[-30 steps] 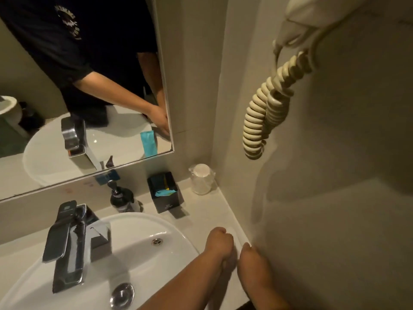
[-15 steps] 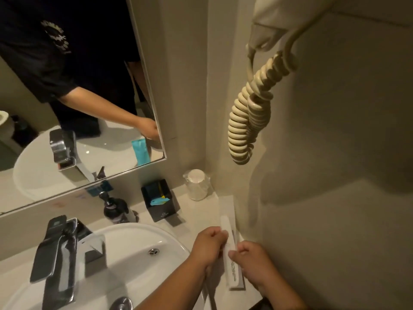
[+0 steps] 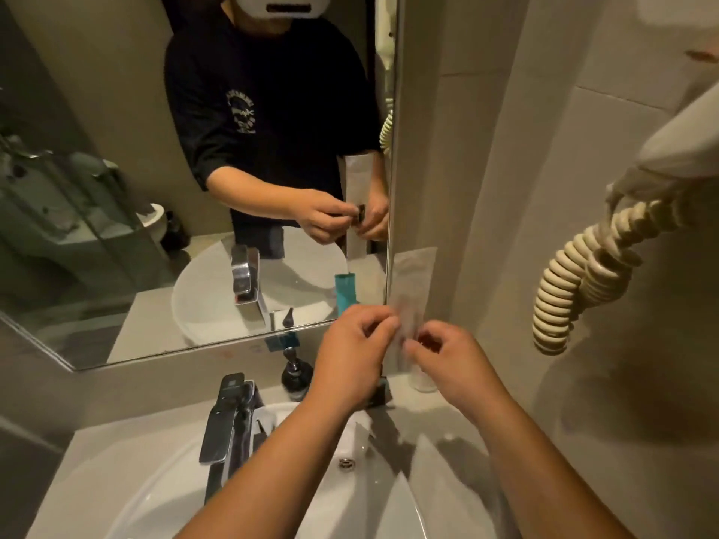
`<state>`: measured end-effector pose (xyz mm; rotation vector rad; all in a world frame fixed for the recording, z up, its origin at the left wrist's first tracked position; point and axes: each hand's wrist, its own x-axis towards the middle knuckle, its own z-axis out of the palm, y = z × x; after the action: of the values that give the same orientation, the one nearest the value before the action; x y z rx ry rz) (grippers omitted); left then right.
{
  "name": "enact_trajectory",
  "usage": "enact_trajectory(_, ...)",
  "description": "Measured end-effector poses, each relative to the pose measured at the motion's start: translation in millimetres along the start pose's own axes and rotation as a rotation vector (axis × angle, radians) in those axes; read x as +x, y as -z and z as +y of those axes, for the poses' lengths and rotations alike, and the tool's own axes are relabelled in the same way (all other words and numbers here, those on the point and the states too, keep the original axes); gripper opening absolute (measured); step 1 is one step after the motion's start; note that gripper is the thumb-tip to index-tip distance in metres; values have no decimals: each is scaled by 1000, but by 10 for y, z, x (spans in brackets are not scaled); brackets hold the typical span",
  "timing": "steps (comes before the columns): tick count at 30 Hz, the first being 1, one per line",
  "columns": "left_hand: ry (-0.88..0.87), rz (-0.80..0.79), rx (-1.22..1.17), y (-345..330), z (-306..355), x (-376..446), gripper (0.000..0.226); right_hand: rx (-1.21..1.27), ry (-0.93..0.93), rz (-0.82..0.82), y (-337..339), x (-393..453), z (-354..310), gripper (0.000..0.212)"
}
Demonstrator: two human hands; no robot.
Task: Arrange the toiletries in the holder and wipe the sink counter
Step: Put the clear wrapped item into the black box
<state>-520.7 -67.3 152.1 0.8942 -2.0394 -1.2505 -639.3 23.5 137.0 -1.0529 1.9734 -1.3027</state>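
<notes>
A long clear packet (image 3: 411, 282) is held upright in front of the mirror edge, above the counter. My left hand (image 3: 352, 355) and my right hand (image 3: 447, 363) both pinch its lower part, fingertips close together. The black holder (image 3: 379, 394) stands on the counter behind my left hand, mostly hidden by it. A glass (image 3: 422, 381) stands to its right, partly hidden by the packet and my right hand. The white sink (image 3: 163, 496) lies below my forearms.
A chrome faucet (image 3: 227, 425) rises at the sink's left. A dark soap pump bottle (image 3: 296, 373) stands by the mirror (image 3: 155, 188). A coiled hairdryer cord (image 3: 576, 282) hangs on the right wall. The counter (image 3: 435, 418) runs along the wall.
Both hands have lifted the packet off the counter by the right wall and hold it upright at mirror height. The view has swung left toward the mirror.
</notes>
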Motion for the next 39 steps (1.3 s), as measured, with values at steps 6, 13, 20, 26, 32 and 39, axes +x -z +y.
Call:
enact_trajectory(6, 33, 165, 220, -20, -490, 215, 19, -51, 37, -126, -405, 641, 391, 34)
enact_trajectory(13, 191, 138, 330, -186, -1143, 231, 19, -455, 87, -239, -642, 876, 969, 19)
enact_trajectory(20, 210, 130, 379, -214, -1385, 308, 19, -601, 75, -270, -757, 1015, 1146, 17)
enact_trajectory(26, 220, 113, 422, -297, -1483, 292, 25, -654, 6, -304, -770, 1086, 1196, 7)
enact_trajectory(32, 203, 95, 384, -349, -1488, 251, 30, -504, 27, -361, -743, 1068, 1199, 22)
enact_trajectory(39, 220, 63, 398, -317, -1423, 99, 39, -443, 15, -360, -637, 914, 1212, 45)
